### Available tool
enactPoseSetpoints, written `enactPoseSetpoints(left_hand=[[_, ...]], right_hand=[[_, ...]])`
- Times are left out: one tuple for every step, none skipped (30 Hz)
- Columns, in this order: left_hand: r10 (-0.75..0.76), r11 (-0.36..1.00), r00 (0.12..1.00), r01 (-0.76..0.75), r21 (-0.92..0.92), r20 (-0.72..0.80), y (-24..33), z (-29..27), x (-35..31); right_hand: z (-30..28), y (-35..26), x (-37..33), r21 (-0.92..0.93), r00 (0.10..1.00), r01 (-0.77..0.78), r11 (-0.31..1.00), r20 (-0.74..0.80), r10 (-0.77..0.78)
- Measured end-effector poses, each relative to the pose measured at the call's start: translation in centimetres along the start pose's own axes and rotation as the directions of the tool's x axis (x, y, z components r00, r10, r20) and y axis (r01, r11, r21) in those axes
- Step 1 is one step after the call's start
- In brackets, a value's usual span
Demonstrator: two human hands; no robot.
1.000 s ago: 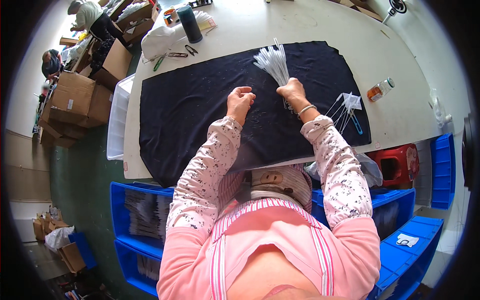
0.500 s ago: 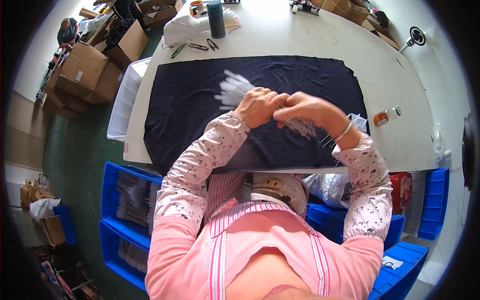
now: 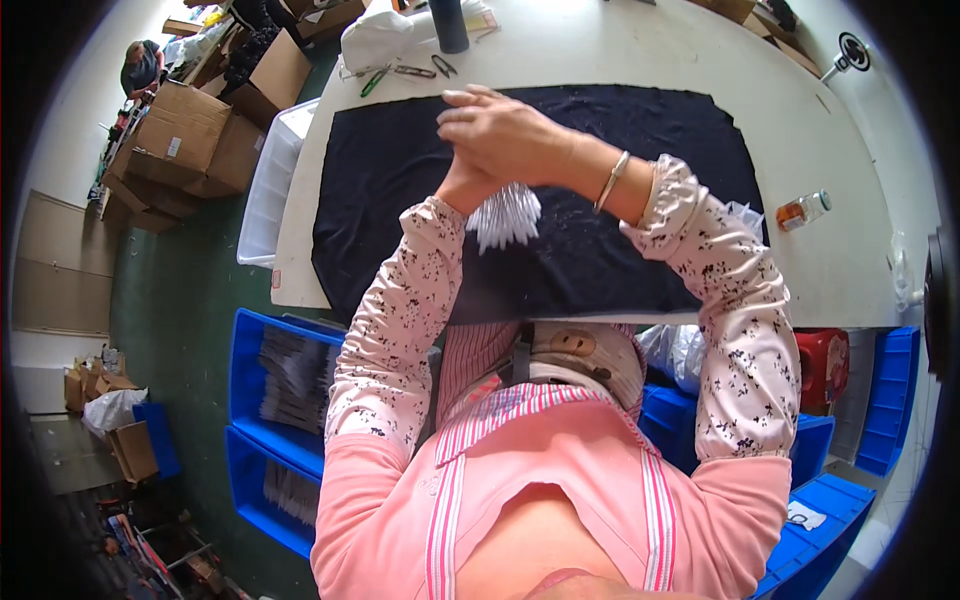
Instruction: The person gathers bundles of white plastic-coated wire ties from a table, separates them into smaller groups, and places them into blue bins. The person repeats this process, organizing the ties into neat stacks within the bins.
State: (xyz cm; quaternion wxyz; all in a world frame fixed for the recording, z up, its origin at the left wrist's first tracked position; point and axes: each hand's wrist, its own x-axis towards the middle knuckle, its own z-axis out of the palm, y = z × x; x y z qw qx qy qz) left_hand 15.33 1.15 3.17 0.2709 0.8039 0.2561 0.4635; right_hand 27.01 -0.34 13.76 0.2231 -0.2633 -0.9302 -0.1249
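A bundle of thin whitish strips (image 3: pixel 506 214) hangs over the dark cloth (image 3: pixel 600 240), its fanned ends toward me. My left hand (image 3: pixel 464 184) is closed around the bundle; most of its fingers are hidden behind my right hand. Across the top of it lies my right hand (image 3: pixel 515 138), fingers stretched out to the left and a little apart. That hand covers the bundle's other end, so I cannot see the strips there.
On the white table (image 3: pixel 640 50) are snips (image 3: pixel 443 66), a green-handled tool (image 3: pixel 375 80), a dark cylinder (image 3: pixel 449 28) and a small glass jar (image 3: pixel 803 210). Blue crates (image 3: pixel 240 400) with more strips stand at lower left. A white bin (image 3: pixel 262 210) adjoins the table.
Both hands have moved left and away from me with the bundle. Its fanned end has swung from the far left round toward me. My right hand's fingers have straightened over the left hand.
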Motion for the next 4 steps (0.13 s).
enactPoseSetpoints(left_hand=[[-0.043,0.999,0.999,0.043,-0.003,-0.019,0.4,-0.2,-0.2],[-0.035,0.992,0.999,0.034,0.119,0.003,0.3,-0.7,-0.4],[-0.110,0.994,0.993,0.111,-0.026,0.039,0.3,-1.1,-0.5],[-0.177,0.967,0.981,0.189,-0.168,0.083,0.3,-1.5,-0.5]], right_hand=[[0.6,1.1,-0.6,0.157,0.999,0.049,0.986,0.003,-0.050],[0.3,1.0,0.0,0.163,0.995,0.094,0.982,0.020,-0.098],[0.0,0.9,0.5,0.169,0.989,0.137,0.976,0.037,-0.145],[-0.7,1.1,0.9,0.119,0.978,0.178,0.977,0.086,-0.189]])
